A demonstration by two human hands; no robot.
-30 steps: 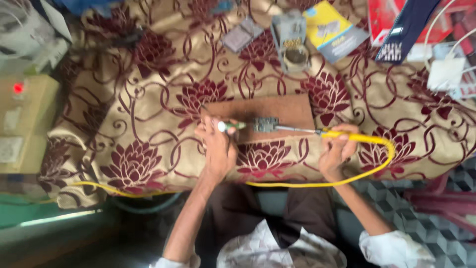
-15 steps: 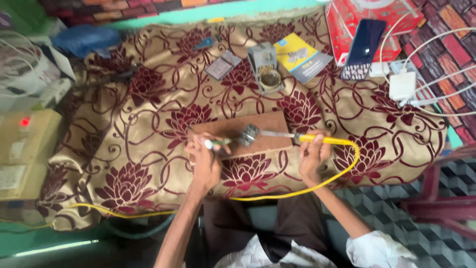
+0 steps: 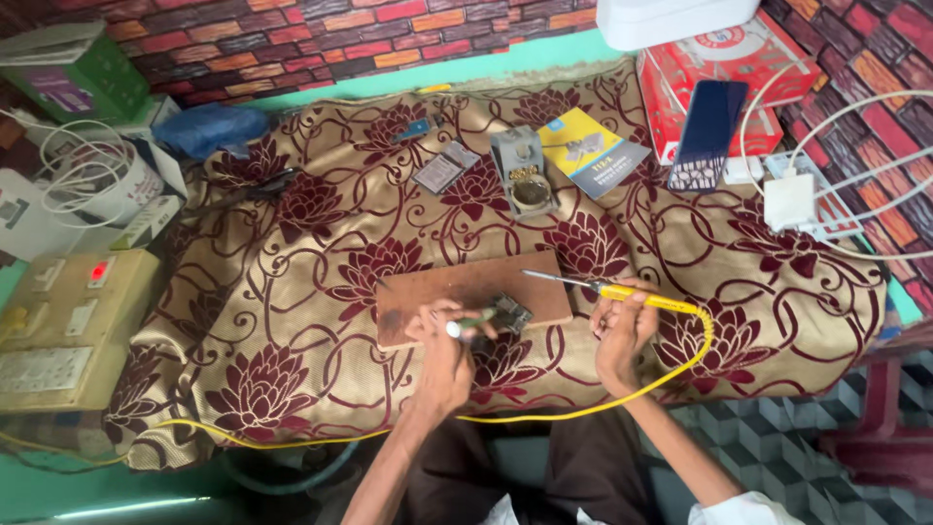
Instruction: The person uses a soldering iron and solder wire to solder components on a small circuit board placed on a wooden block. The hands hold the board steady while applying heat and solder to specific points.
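Two hands at work over one brown wooden board (image 3: 466,290) lying on a floral cloth (image 3: 292,292). Left hand (image 3: 442,355), at six o'clock of the board, pinching one slim green-handled tool (image 3: 469,322), tip resting on one small dark component (image 3: 512,313) at the board's near edge. Right hand (image 3: 622,326), at four o'clock of the board, fingers wrapped round one yellow soldering iron (image 3: 622,291), metal tip pointing toward nine o'clock above the board, apart from the component. One yellow cord (image 3: 680,365) looping from the iron toward seven o'clock. At twelve o'clock of the board: one grey iron stand (image 3: 523,175), one yellow-and-blue booklet (image 3: 588,151). At two o'clock: one dark phone (image 3: 708,131) on one red box (image 3: 724,73). At nine o'clock: one beige switch box (image 3: 68,326).
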